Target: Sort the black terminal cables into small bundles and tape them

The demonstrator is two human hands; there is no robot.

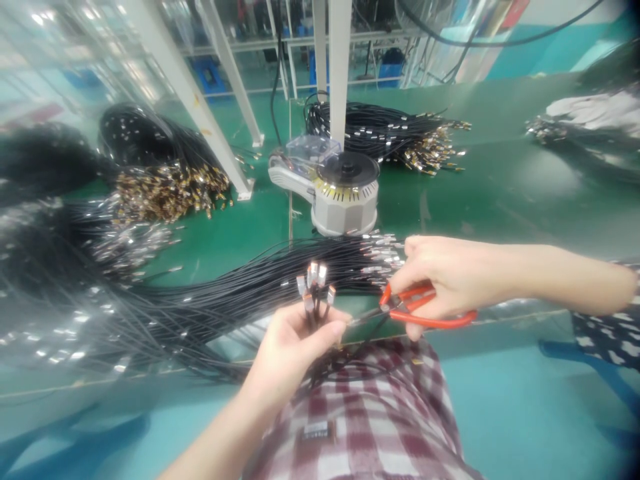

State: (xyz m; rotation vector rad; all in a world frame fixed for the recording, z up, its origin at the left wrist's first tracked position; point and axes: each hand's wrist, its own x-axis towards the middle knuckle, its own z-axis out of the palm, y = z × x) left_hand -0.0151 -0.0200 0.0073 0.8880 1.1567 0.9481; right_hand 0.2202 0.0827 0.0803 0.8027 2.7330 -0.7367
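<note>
My left hand (305, 333) is closed around several black cables whose silver metal connectors (314, 275) stand up above the fingers. My right hand (435, 277) grips a pair of red-handled pliers (433, 321). The pliers' dark jaws point left and reach the thumb and fingertips of my left hand. What lies between the jaw tips is too blurred to make out. Just behind both hands, a long bundle of black cables (295, 267) lies on the green table, its silver ends near my right hand.
A grey round tape dispenser (345, 200) stands on the green table (265, 227) behind the bundle. White posts (339, 73) rise from the table. More cable piles lie at the left (165, 187) and at the back (385, 127). A checked cloth garment (360, 413) covers my lap.
</note>
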